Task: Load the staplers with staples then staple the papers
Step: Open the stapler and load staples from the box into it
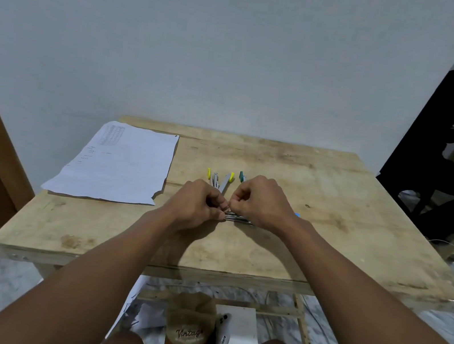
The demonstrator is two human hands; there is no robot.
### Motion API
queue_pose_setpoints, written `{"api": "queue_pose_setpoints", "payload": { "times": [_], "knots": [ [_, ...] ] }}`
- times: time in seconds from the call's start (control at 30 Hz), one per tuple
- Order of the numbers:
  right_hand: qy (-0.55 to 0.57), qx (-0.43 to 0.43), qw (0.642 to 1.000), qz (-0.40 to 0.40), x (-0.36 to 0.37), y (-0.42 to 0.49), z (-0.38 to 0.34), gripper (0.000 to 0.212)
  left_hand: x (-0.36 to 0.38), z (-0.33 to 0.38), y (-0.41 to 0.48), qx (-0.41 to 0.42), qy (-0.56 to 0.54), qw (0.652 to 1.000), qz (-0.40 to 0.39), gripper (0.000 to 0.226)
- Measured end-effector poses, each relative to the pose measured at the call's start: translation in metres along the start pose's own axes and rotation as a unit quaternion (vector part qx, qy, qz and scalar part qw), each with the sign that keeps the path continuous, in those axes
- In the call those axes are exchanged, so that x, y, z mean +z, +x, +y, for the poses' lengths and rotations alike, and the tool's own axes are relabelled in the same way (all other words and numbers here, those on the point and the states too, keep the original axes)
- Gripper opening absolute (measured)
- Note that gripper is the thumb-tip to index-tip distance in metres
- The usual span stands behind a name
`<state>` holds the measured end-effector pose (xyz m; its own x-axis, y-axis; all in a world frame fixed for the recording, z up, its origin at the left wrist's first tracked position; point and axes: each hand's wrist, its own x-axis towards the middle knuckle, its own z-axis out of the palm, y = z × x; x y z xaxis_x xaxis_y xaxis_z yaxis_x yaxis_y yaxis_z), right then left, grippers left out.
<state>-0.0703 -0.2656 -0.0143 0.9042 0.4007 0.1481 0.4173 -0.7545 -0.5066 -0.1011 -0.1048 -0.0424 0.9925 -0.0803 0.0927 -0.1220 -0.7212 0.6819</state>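
Bare tabletop [346, 222] right; papers [118, 165] left

Plain wooden table [267, 244], its top scuffed and stained, with a seam running across the board near the front edge and the back edge close to the wall. At the left rear lies a stack of white papers [118, 165], printed with a faint grid at its far end and ragged at its near right corner. Near the centre lie grey staplers with yellow ends [219, 180], fanned apart, and just to their right a stapler with a green end [242, 176]. Nearer the front edge lie metallic staple strips [238, 219], partly hidden. A small blue object [297, 214], mostly hidden, lies to their right.
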Motion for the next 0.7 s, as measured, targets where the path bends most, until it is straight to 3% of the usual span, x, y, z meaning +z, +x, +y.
{"api": "queue_pose_setpoints", "payload": {
  "times": [0.3, 0.4, 0.53, 0.7],
  "knots": [
    [-0.037, 0.008, 0.999, -0.012, 0.012, -0.006, 0.021, 0.011, 0.002, -0.002, -0.001, 0.004, -0.020, 1.000, 0.010, 0.015],
    [-0.099, -0.052, 0.993, -0.021, 0.008, -0.008, 0.021, 0.017, 0.002, -0.002, 0.000, 0.001, -0.016, 1.000, 0.007, 0.014],
    [-0.229, -0.178, 0.955, -0.052, 0.002, -0.011, 0.016, 0.011, 0.004, -0.001, -0.001, -0.001, -0.014, 1.000, 0.005, 0.015],
    [-0.218, -0.220, 0.948, -0.076, 0.003, -0.008, 0.023, 0.025, 0.003, -0.001, -0.002, -0.001, -0.026, 1.000, 0.008, 0.017]
  ]
}}
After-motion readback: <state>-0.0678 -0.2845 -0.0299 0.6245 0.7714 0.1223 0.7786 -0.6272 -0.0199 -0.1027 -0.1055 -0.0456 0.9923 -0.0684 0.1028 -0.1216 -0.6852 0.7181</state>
